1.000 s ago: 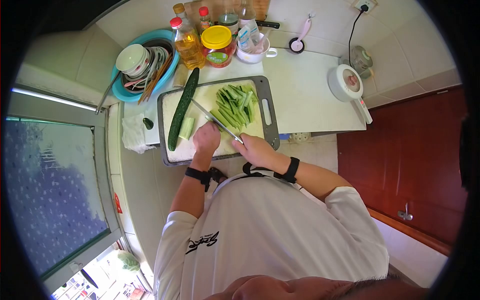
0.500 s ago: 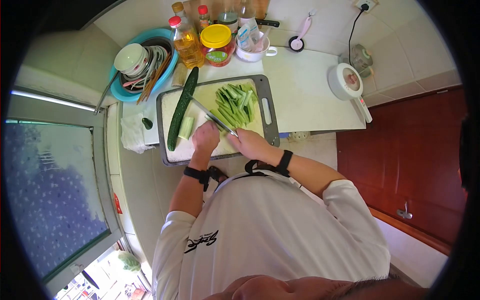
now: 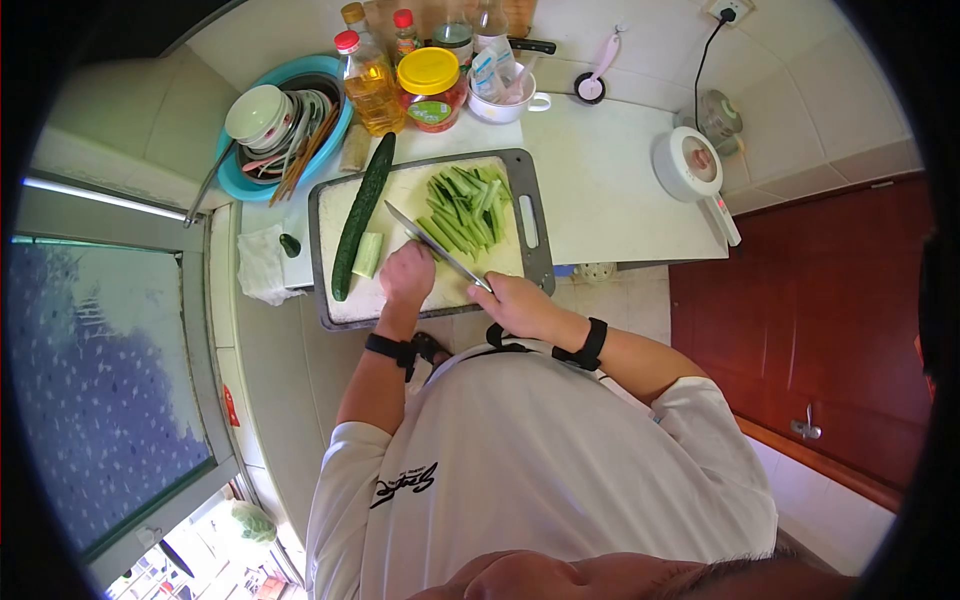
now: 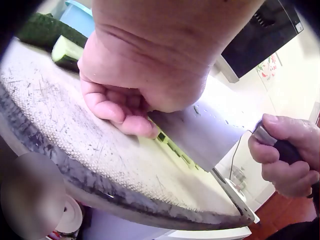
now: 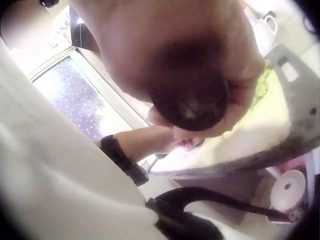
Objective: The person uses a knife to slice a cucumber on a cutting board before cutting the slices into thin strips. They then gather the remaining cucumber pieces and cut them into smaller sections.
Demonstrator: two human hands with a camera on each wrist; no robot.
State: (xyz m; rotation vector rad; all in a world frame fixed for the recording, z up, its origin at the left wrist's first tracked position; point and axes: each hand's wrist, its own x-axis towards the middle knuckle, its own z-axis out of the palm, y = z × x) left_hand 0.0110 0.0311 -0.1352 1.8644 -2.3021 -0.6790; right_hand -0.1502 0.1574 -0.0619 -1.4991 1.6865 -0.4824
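Note:
My right hand (image 3: 517,305) grips the dark handle of a kitchen knife (image 3: 437,245), its broad blade slanting over the cutting board (image 3: 543,268). Against the blade's flat side, my left hand (image 3: 408,275) holds down a piece of cucumber with curled fingers. Thin green-edged cucumber slices (image 4: 175,149) show along the blade's lower edge in the left wrist view; the hand hides the rest. Beyond the knife lies a heap of cucumber strips (image 3: 465,210). Left of my left hand are a cut cucumber chunk (image 3: 368,255) and a long whole cucumber (image 3: 362,215).
A cucumber end (image 3: 290,245) sits near a white cloth (image 3: 262,265) left of the board. Behind stand a blue basin (image 3: 233,180) of dishes, an oil bottle (image 3: 370,95), a yellow-lidded jar (image 3: 430,90) and a white cup (image 3: 497,110). A white pot (image 3: 685,165) stands at the right.
My right hand pushed the knife a little forward and left, then drew it back toward my body. My left hand has stayed at nearly the same spot on the board.

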